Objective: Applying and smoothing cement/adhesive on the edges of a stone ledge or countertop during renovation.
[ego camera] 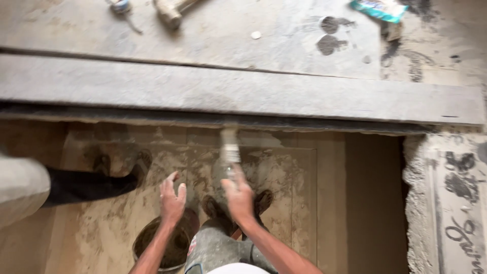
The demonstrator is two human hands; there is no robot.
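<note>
Two hands: my right hand (238, 195) is closed around a brush (230, 147); my left hand (172, 200) is open, holding nothing.
Done: the floor (284, 193) looks smeared.
Left: the slab (253, 91) edge seems dusty.

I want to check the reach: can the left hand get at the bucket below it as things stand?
Probably yes. The left hand is open and empty, just above the bucket rim, and nothing lies between them; the right hand holds the brush.

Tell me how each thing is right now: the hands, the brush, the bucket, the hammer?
right hand: closed around the brush handle
brush: upright, bristles at the underside of the slab, blurred
left hand: open, empty, above the bucket
bucket: standing on the floor, contents unclear
hammer: lying on the slab, untouched
</note>
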